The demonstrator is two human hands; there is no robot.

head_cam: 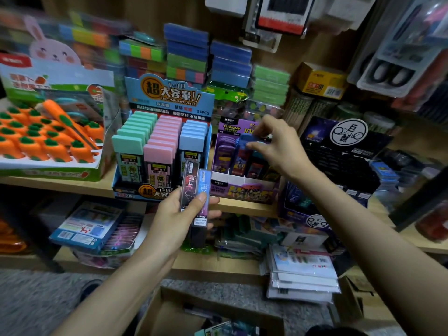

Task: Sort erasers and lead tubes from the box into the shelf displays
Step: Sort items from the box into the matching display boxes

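I see the left hand (173, 215) in front of the shelf edge (244, 206), gripping a small bundle of lead tubes upright. A black lead tube (189, 183) stands on the left and a blue lead tube (203, 184) touches it on the right. The thumb (200, 198) presses across the front of the blue one. The other fingers wrap behind the bundle, and their tips show just past its right side.

The right hand (278, 147) reaches into the purple Ultraman display box (242, 189) on the shelf. Its thumb and forefinger pinch the top of a blue-capped lead tube (244, 141) that stands among the purple tubes there, and the other fingers curl above it.

Just left of that box stands a blue display (167, 98) of mint, pink and blue capped tubes. Farther left is a tray of carrot erasers (48, 144). The open cardboard box (169, 311) sits low on the floor, between my forearms.
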